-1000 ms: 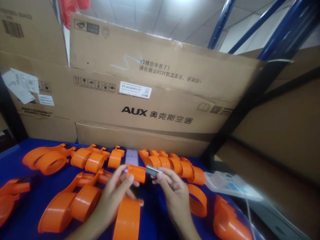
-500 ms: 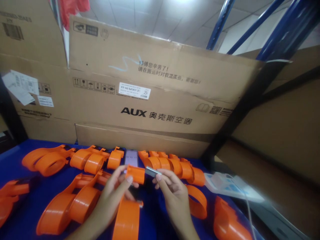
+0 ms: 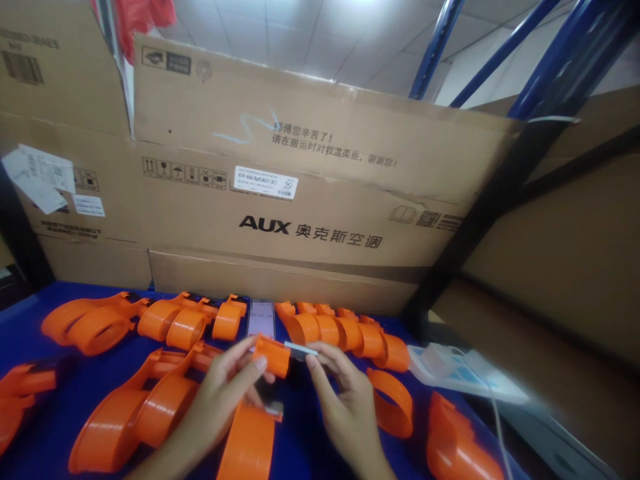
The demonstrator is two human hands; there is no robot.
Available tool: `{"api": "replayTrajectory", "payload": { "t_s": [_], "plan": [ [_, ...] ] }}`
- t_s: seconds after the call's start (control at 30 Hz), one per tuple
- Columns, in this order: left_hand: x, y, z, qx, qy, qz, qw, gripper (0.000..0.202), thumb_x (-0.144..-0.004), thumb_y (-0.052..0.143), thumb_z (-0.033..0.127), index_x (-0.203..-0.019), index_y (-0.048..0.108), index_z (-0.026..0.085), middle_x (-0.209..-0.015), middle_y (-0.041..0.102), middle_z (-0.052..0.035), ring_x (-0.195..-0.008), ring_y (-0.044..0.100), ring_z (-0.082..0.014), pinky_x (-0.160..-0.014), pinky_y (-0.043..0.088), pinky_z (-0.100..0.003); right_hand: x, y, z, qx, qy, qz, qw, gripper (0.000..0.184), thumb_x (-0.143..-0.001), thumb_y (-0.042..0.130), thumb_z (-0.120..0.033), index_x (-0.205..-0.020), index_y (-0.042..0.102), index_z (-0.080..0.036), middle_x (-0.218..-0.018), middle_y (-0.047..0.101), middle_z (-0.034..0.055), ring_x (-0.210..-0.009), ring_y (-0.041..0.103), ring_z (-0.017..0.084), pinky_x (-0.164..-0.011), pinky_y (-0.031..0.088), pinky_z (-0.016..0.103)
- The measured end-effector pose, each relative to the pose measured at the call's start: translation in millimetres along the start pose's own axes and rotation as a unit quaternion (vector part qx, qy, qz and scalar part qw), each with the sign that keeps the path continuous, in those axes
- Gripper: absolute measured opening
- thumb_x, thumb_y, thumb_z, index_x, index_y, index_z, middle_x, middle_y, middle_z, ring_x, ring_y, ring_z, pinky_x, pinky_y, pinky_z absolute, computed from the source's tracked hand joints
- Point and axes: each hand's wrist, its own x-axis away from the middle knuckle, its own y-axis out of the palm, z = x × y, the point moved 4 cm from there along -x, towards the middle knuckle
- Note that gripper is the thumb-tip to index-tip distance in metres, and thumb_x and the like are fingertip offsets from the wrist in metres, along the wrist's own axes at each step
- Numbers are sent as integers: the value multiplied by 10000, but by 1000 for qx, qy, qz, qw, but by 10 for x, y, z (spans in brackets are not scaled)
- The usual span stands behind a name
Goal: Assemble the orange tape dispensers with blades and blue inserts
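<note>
While flanked at far left by orange loops (image 3: 103, 427) on the blue surface (image 3: 47, 347), held the orange piece (image 3: 274, 357) in the left hand (image 3: 233, 377), with thumb in front and fingers closed behind. Presented this piece as short and glossy, with a raised rim and with its right end facing the metal strip (image 3: 302, 350). Showed, below the left hand, a broad orange band (image 3: 247, 440) with a grey tip (image 3: 274, 409); left any link to the held piece hidden. Just right, pinched the metal strip between thumb and fingers of the right hand (image 3: 347, 400), nearer to it than the left. Extended leftward from those fingertips, long axis roughly crosswise and dipping slightly rightward, with its left end at the orange piece's edge; gave no clear sign of contact or entry. Appeared narrow, straight and grey, pale along the top, possibly ridged. Included, beside the right hand, one upright orange ring (image 3: 407, 407).
</note>
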Motion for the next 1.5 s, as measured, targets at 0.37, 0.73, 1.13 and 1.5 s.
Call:
{"api": "replayTrajectory", "payload": {
  "t_s": [0.37,0.73,1.13,1.5],
  "plan": [
    [36,24,-25,-16,15,-12,1000,652,-839,681,531,-1365,530,177,-880,759,-69,-599,662,-159,-603,523,-260,-16,-2,79,-27,33,35,998,199,-885,710,-351,-1024,716,-209,-953,783,55,-884,736,233,-801,558,304],
    [-18,-7,0,-27,19,-7,999,649,-813,689,572,-1297,641,142,-839,753,-70,-559,622,-157,-551,483,-253,-6,-15,-3,-52,20,19,998,191,-876,716,-347,-986,793,-212,-1012,778,84,-912,728,259,-856,588,376],
    [-32,0,-50,-71,29,-40,996,679,-863,656,538,-1423,540,172,-924,760,-75,-635,671,-187,-643,548,-306,-8,115,-59,-20,-13,-88,996,225,-934,655,-344,-1083,792,-248,-991,734,74,-905,694,229,-801,575,327],
    [-73,-93,48,-16,33,9,999,697,-803,725,519,-1384,545,178,-901,765,-71,-562,670,-162,-560,517,-263,-48,45,7,200,-103,-128,966,428,-953,494,-158,-1349,624,-257,-1251,693,83,-1154,618,267,-1074,449,490]
  ]
}}
